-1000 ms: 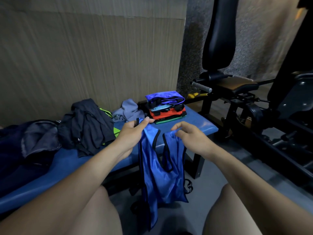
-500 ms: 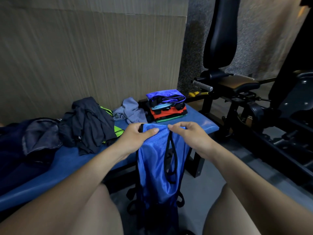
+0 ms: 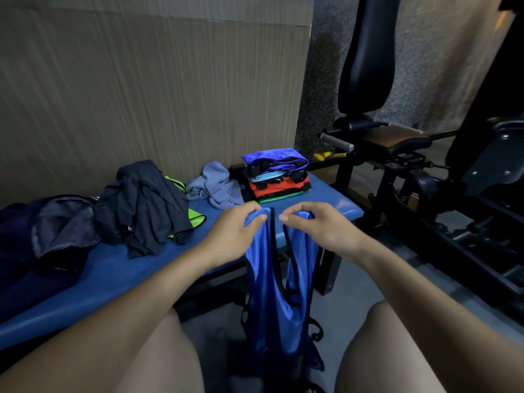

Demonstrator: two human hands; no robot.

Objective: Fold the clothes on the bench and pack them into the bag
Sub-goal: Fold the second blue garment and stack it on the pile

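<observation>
Hands pinch a shiny blue bib [image 3: 273,282] with black trim by its shoulder straps, left hand [image 3: 236,232] and right hand [image 3: 320,229], just off the bench's [image 3: 113,276] front edge, hanging down.

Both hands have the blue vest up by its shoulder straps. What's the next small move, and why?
Probably lay the blue vest flat on the bare bench to fold it. The left hand and right hand each pinch a strap, and it hangs unfolded toward the floor.
</observation>
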